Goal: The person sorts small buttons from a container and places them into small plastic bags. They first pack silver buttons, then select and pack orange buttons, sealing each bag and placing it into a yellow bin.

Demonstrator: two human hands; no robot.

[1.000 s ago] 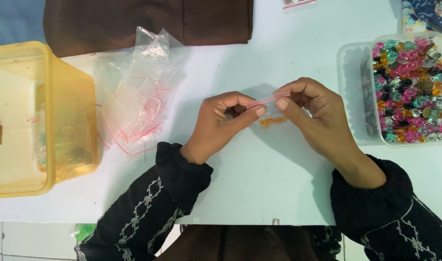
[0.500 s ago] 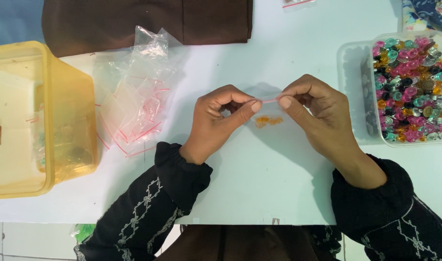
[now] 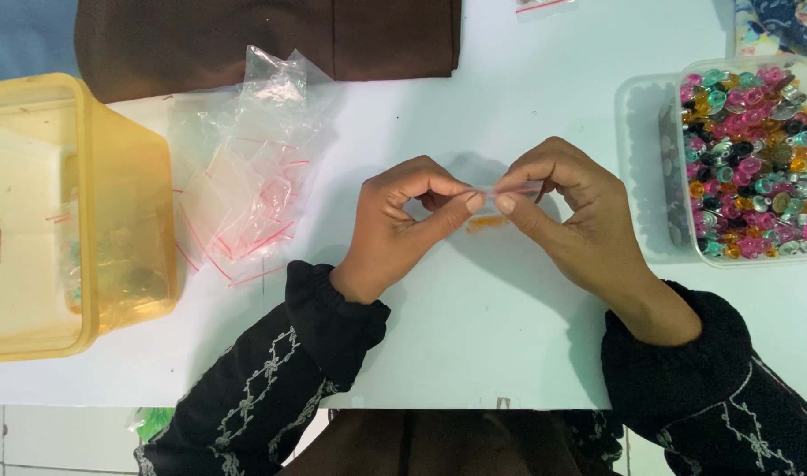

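My left hand and my right hand meet over the middle of the white table. Both pinch the top edge of one small clear zip bag between thumb and forefinger. Small orange pieces sit in the bottom of that bag, just below my fingertips. The bag hangs a little above the table. Black sleeves with white embroidery cover both forearms.
A heap of empty clear zip bags with red strips lies left of my hands. A yellow plastic tub stands at the far left. A clear box of colourful small pieces sits at the right. Brown cloth lies at the back.
My fingertips have closed together along the bag's top edge, and the bag has shifted slightly; the orange pieces now sit right under my fingers.
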